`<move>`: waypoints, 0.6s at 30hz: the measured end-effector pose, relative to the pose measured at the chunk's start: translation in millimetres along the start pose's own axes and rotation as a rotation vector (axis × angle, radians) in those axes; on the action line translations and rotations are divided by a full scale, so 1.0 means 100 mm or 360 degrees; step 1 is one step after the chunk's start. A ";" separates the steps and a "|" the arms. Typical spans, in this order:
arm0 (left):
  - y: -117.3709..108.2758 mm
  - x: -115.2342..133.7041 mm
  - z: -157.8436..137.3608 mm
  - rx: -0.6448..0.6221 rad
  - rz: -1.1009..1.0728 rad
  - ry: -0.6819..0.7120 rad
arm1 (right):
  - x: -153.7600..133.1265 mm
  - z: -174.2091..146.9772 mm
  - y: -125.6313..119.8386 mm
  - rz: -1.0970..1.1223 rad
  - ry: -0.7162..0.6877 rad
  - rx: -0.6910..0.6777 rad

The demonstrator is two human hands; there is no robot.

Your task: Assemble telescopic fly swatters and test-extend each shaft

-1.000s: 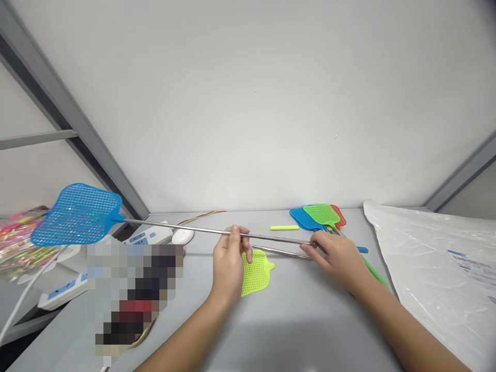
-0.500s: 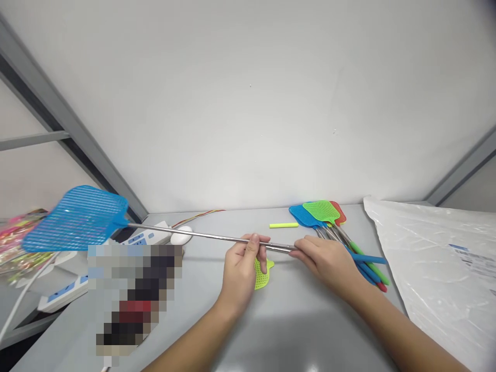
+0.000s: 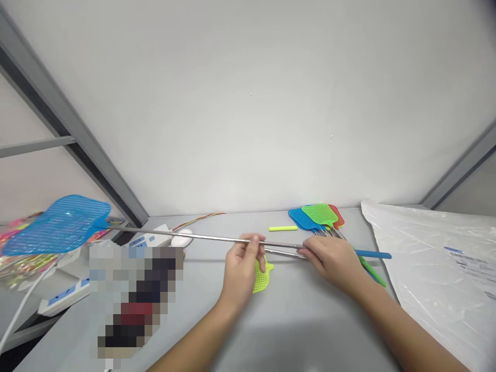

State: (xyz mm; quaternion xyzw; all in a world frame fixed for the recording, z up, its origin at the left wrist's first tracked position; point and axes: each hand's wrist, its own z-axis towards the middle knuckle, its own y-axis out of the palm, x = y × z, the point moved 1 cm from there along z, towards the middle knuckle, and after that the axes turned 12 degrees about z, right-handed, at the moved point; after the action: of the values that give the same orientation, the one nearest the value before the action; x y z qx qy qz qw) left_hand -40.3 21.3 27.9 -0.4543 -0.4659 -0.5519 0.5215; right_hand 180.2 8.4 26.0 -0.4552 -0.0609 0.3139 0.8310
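Note:
A blue fly swatter with a thin metal shaft lies across both my hands. Its mesh head (image 3: 62,225) reaches far to the left, and its blue handle (image 3: 374,254) sticks out past my right wrist. My left hand (image 3: 242,266) pinches the shaft (image 3: 209,236) near its middle, with thumb and fingers closed around it. Wrapped over the shaft's right part is my right hand (image 3: 331,261). Below the shaft, a second metal rod (image 3: 284,253) runs between my hands; its ends are hidden. A yellow-green swatter head (image 3: 262,276) shows partly behind my left fingers.
Blue, green and red fly swatters (image 3: 320,214) are piled at back right, beside a white plastic bag (image 3: 434,263). A yellow stick (image 3: 282,228) lies near the wall. To the left are power strips (image 3: 145,238), a white mouse-like object (image 3: 182,238) and a blurred-out item (image 3: 141,299).
The blue swatter's head has moved left, and more of its shaft shows. My right hand has shifted slightly to the right; my left hand stays nearly in place.

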 end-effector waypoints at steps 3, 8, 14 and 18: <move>0.06 -0.01 -0.06 -0.0252 0.0119 0.0002 | -0.11 0.04 0.02 0.0008 -0.0101 0.0028; 0.01 0.05 -0.06 -0.0161 0.0086 0.0070 | -0.07 0.06 0.00 -0.0032 -0.0091 0.0001; -0.03 0.09 -0.02 -0.0182 0.0202 0.0155 | 0.04 0.05 -0.01 0.0007 -0.0035 -0.0002; -0.07 0.08 0.03 -0.0099 0.0095 0.0139 | 0.06 0.05 0.01 0.0064 0.0016 -0.0022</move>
State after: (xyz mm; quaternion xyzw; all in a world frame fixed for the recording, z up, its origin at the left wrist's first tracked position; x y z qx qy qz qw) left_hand -47.7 23.6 35.8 -0.4595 -0.4117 -0.5695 0.5431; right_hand 182.6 15.7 26.9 -0.4636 -0.0496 0.3278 0.8217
